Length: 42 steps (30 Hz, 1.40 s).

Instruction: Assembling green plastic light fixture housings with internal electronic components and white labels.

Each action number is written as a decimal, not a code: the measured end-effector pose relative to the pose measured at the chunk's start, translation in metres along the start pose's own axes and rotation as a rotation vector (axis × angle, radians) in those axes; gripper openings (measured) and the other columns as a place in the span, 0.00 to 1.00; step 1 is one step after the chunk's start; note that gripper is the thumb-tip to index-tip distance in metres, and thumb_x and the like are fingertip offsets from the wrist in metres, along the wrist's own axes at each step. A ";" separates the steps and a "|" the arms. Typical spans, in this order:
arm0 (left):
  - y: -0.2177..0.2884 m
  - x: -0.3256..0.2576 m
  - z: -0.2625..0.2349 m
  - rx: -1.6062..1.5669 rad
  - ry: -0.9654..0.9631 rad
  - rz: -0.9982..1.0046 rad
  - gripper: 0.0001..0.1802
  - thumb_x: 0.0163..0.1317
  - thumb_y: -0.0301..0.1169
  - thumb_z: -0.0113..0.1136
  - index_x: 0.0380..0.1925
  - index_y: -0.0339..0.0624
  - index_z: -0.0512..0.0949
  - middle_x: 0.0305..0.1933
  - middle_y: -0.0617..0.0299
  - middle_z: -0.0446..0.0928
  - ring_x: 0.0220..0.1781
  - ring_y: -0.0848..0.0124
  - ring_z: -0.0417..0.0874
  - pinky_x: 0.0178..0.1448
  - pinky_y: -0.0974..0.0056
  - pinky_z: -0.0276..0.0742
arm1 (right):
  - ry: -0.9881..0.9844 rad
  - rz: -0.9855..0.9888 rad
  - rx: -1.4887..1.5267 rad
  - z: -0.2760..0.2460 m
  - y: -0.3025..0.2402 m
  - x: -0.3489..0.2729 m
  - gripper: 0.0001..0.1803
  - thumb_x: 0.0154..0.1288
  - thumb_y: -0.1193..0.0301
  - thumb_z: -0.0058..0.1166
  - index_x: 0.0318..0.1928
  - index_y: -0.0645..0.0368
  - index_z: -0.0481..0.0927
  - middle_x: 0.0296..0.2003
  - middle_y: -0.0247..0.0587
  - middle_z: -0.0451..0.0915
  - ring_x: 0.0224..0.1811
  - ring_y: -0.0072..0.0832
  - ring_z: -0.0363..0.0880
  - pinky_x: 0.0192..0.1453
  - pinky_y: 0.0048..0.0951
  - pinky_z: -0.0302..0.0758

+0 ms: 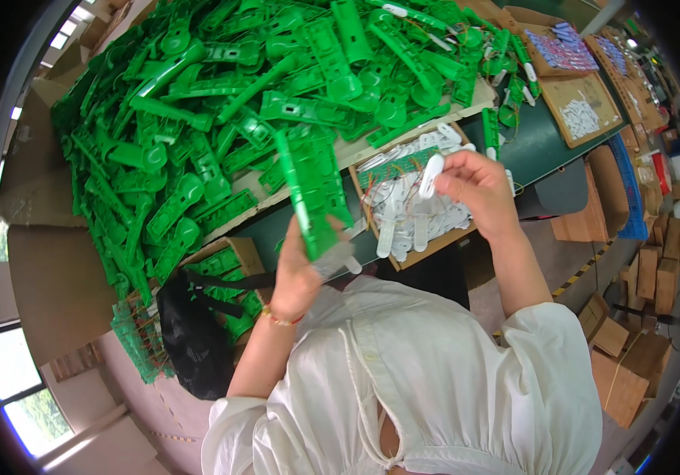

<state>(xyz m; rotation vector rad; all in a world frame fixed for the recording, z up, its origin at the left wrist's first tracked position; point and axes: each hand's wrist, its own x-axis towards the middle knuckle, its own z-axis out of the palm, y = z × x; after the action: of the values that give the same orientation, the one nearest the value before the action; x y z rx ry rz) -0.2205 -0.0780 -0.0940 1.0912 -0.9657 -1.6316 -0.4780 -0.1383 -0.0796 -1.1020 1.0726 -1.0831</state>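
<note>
Hands at the bench: left hand (296, 273), fingers clamped on a long green plastic housing (312, 194) held upright above the table edge; right hand (474, 186), fingertips pinched on a white plastic insert (431, 176) over the cardboard tray (435, 241), best aligned squarely before pressing home.

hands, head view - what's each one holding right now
Left hand: closed on a long green plastic part, held upright.
Right hand: closed, pinching a small white plastic piece above the cardboard tray of white pieces.
</note>
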 end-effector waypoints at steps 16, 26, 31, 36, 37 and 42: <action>0.000 -0.008 0.006 0.797 -0.087 0.216 0.46 0.43 0.15 0.54 0.64 0.33 0.45 0.56 0.40 0.64 0.55 0.49 0.70 0.55 0.57 0.69 | -0.285 0.118 0.020 0.089 0.021 -0.016 0.05 0.56 0.77 0.59 0.29 0.64 0.77 0.24 0.32 0.78 0.24 0.12 0.73 0.27 0.14 0.68; -0.013 -0.013 -0.023 0.267 0.031 -0.017 0.25 0.63 0.35 0.53 0.57 0.35 0.61 0.50 0.55 0.72 0.50 0.69 0.71 0.56 0.64 0.66 | 0.005 -0.663 -1.126 0.060 0.039 0.030 0.08 0.54 0.69 0.59 0.32 0.59 0.79 0.32 0.37 0.78 0.36 0.30 0.74 0.40 0.32 0.69; -0.012 -0.008 -0.027 -0.204 -0.018 -0.037 0.28 0.59 0.40 0.55 0.55 0.38 0.62 0.50 0.52 0.72 0.50 0.63 0.75 0.47 0.63 0.74 | -0.017 -0.524 -1.467 0.038 0.062 0.041 0.18 0.45 0.69 0.63 0.38 0.61 0.76 0.43 0.37 0.74 0.50 0.37 0.69 0.53 0.39 0.65; -0.017 -0.004 -0.035 -0.179 0.085 -0.079 0.23 0.59 0.35 0.55 0.52 0.36 0.66 0.42 0.55 0.75 0.44 0.67 0.78 0.45 0.65 0.75 | -0.018 -0.498 -1.354 0.038 0.045 0.037 0.16 0.43 0.73 0.65 0.35 0.59 0.75 0.36 0.38 0.75 0.46 0.38 0.71 0.51 0.39 0.65; -0.015 0.000 -0.035 -0.085 0.102 -0.099 0.21 0.59 0.32 0.56 0.51 0.35 0.67 0.39 0.58 0.76 0.42 0.69 0.79 0.44 0.66 0.75 | -0.017 -0.533 -1.262 0.036 0.041 0.036 0.15 0.42 0.74 0.65 0.34 0.59 0.75 0.34 0.38 0.75 0.43 0.38 0.73 0.48 0.39 0.67; -0.003 0.027 -0.012 0.300 0.140 0.148 0.21 0.49 0.23 0.65 0.45 0.36 0.73 0.40 0.62 0.77 0.38 0.77 0.75 0.43 0.69 0.74 | -0.022 -0.707 -1.003 0.041 0.015 0.016 0.14 0.43 0.76 0.64 0.33 0.60 0.75 0.31 0.39 0.74 0.33 0.37 0.75 0.36 0.34 0.70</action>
<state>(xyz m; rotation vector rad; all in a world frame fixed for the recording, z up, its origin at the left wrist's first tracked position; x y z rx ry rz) -0.2150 -0.1042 -0.1062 1.2831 -1.1935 -1.3005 -0.4338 -0.1468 -0.0910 -2.4163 1.2720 -1.0406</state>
